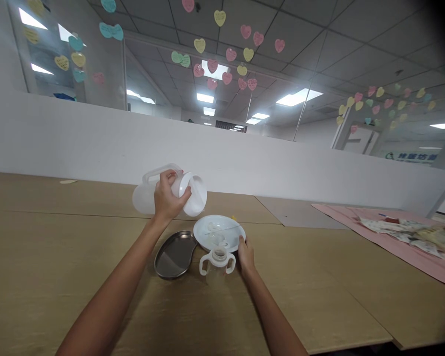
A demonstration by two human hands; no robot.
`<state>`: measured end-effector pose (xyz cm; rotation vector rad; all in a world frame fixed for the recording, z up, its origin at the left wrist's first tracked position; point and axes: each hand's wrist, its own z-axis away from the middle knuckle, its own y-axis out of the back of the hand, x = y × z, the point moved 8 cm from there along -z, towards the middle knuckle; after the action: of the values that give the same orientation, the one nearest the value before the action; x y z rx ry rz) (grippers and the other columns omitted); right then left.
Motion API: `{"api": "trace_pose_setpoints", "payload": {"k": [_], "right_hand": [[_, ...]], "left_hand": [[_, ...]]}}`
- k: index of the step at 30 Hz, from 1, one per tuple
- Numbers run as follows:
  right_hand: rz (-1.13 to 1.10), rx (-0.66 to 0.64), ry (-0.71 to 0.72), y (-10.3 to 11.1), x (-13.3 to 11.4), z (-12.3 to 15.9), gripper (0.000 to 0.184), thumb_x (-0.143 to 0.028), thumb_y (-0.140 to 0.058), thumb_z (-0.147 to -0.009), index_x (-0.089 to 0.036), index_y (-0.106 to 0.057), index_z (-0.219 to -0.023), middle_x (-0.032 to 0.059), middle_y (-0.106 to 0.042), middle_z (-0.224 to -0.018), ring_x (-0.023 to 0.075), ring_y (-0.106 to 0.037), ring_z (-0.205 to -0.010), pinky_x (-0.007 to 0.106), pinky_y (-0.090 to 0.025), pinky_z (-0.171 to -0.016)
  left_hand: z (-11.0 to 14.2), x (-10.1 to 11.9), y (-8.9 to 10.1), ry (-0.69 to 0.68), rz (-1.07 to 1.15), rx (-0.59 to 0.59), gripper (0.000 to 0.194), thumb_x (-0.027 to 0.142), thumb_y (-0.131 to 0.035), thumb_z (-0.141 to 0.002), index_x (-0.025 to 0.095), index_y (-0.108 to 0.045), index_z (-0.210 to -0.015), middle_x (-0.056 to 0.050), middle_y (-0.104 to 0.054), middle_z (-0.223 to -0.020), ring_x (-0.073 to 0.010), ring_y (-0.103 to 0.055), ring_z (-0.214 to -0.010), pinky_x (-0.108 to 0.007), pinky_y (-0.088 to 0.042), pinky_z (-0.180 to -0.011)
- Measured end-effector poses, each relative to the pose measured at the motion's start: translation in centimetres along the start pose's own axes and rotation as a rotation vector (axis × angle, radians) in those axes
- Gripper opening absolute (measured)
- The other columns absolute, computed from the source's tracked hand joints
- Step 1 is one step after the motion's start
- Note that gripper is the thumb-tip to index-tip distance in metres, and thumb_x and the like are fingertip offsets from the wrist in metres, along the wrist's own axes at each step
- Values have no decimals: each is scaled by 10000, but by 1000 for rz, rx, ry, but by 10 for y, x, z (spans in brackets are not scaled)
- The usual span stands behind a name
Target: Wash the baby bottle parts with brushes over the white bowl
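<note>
My left hand (169, 194) is wrapped around a translucent plastic pitcher (144, 199), which is tipped on its side above the table with its white lid (197, 196) facing right. A white bowl (200, 228) is below and right of the lid, and my right hand (246, 254) grips its right rim. Inside the bowl lie small clear and white parts (215, 233) and a thin stick, too small to make out fully. Just in front of the bowl, a clear bottle (218, 256) with two white side handles stands with its mouth uncovered. Beside them on the left rests a metal kidney dish (175, 254).
The wooden tabletop (319, 282) runs back to a low white wall (244, 163) with glass above. At the right, a pink cloth (378, 237) carries crumpled packaging (408, 235). A small flat beige piece (68, 181) lies at the far left.
</note>
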<state>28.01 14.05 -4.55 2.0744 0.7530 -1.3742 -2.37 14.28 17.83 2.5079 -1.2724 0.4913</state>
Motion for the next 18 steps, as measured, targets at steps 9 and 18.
{"api": "trace_pose_setpoints", "payload": {"k": [9,18], "right_hand": [[-11,4,-24,2,1,-1,377,-426,-419,-731,-136,-640,-827,104,-676,-814,230,-620,-737,321,-468,-652],[-42,-10,-55,0,5,-2,374,-427,-424,-721,-138,-631,-836,100,-673,-843,222,-610,-749,303,-454,-657]], "left_hand": [[1,4,-1,-42,-10,-11,486,270,-599,-650,179,-370,-1070,-92,-605,-1066,-231,-540,-1027,-365,-420,-875],[1,7,-1,-59,-17,-8,483,273,-596,-650,173,-373,-1066,-94,-604,-1070,-232,-542,-1024,-361,-422,-868]]}}
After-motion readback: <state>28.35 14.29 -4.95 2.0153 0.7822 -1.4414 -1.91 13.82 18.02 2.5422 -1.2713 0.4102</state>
